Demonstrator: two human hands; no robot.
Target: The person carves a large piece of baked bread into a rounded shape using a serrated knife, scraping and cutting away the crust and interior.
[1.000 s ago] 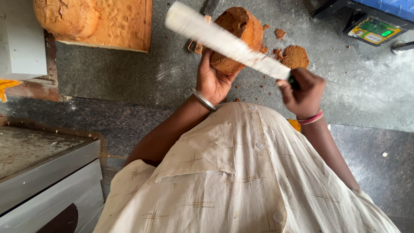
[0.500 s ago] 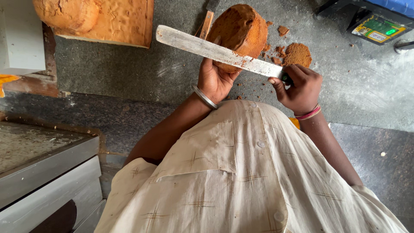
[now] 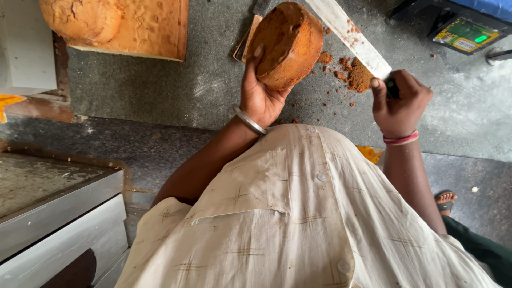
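The left hand grips a tilted round brown cake; the right hand clenches a long knife, its handle hidden, tip cut off at 12 o'clock.

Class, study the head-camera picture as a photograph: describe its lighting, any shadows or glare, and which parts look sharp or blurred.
Head view: soft, even light with only faint shadows; a pale sheen on the grey counter at right; the round brown cake in the left hand and the shirt are sharp; the long knife blade held by the right hand looks slightly soft; the scale screen glows green.
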